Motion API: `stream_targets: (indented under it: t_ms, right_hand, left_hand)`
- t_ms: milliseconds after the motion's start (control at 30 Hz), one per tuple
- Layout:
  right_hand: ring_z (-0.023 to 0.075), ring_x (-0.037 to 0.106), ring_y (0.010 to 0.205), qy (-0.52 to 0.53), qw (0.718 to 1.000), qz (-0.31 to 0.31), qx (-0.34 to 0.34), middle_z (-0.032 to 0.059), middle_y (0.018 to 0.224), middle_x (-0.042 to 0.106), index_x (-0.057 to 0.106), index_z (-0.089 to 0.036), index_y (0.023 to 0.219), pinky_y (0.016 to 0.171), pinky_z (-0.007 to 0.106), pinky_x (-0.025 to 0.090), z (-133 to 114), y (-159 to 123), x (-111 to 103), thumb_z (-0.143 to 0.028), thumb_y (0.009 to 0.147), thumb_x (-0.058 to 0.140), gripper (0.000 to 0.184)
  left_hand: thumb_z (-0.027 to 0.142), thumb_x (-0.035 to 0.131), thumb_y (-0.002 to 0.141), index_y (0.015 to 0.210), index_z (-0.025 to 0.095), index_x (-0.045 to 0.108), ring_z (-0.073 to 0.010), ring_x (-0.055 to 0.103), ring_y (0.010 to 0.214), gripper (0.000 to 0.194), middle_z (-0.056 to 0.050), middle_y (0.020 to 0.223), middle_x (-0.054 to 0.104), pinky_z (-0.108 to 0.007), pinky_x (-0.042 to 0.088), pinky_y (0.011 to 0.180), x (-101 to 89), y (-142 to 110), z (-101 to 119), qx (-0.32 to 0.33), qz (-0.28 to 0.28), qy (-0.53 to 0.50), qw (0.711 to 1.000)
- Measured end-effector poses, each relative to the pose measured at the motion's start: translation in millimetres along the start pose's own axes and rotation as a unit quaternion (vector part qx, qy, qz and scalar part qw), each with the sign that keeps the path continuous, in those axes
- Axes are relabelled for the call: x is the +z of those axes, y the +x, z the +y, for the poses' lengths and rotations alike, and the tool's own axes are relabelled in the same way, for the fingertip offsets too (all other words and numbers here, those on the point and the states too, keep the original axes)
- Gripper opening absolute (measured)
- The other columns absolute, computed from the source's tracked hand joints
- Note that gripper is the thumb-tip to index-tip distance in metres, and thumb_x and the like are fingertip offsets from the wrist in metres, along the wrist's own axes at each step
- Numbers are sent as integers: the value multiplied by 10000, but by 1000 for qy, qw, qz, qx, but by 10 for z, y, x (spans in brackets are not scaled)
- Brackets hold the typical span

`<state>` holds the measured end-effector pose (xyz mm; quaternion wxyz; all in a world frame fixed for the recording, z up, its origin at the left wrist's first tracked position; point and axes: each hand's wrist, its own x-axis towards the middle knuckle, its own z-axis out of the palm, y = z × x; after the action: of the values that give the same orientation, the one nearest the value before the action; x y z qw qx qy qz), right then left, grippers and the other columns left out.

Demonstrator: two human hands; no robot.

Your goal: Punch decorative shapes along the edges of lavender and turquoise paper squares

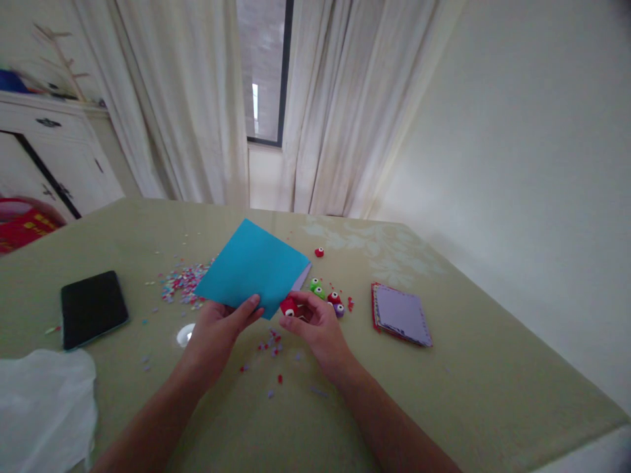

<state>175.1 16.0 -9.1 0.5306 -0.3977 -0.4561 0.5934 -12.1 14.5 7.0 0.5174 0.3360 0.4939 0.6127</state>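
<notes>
My left hand (221, 328) holds a square sheet of blue paper (256, 269) by its near edge, thumb on top and fingers underneath. In my right hand (318, 325) is a small red craft punch (288, 306) with a white eye on it, pinched close to the sheet's near right corner. I cannot tell whether the paper sits inside the punch. Just beyond my right fingers stand green punches (317, 288), another red punch (334, 298) and a purple punch (339, 309). A light purple sheet (302, 277) shows partly behind the blue one.
Coloured paper bits (185, 282) lie heaped at the left, with more bits (271, 343) below my hands. A stack of edge-punched paper (401, 315) is at the right. A black tablet (93, 309), a white cloth-like sheet (46, 407) and a single red punch (319, 252) also lie on the table.
</notes>
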Motion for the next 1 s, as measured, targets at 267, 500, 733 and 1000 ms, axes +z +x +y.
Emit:
stream_targets:
  t_ms: [267,500,733,1000]
  right_hand:
    - [224,731,880,-20,1000,9,-7,53,999,815,803,-225,1096,847,383,609,3,13,-25,-364,637,1021,527]
    - [232,728,848,-5,1000,-13,7,44,940,799,791,-224,1073,809,387,606,7,-2,-16,-370,619,1038,537]
    - [221,717,875,-6,1000,8,-26,40,982,797,820,-250,1115,835,381,606,-22,41,-80,-394,632,1033,547]
    - [229,729,843,-13,1000,-15,-2,48,949,798,789,-225,1077,799,385,613,-15,-2,-37,-404,627,1038,545]
  left_hand:
    - [460,1056,600,786,173,772,-220,786,792,445,-59,870,828,-310,690,789,-18,8,-7,-24,-40,-1,999]
    - [432,1049,608,851,192,780,-204,780,760,435,-58,951,844,-312,697,767,-29,15,-30,-19,-43,-9,999]
    - [435,1060,585,863,180,785,-227,791,819,467,-66,944,836,-316,696,782,-34,31,7,-12,-36,-17,999]
    - [422,1057,589,975,139,781,-206,790,794,552,-96,1007,847,-308,692,771,3,-17,-32,-31,-46,-17,998]
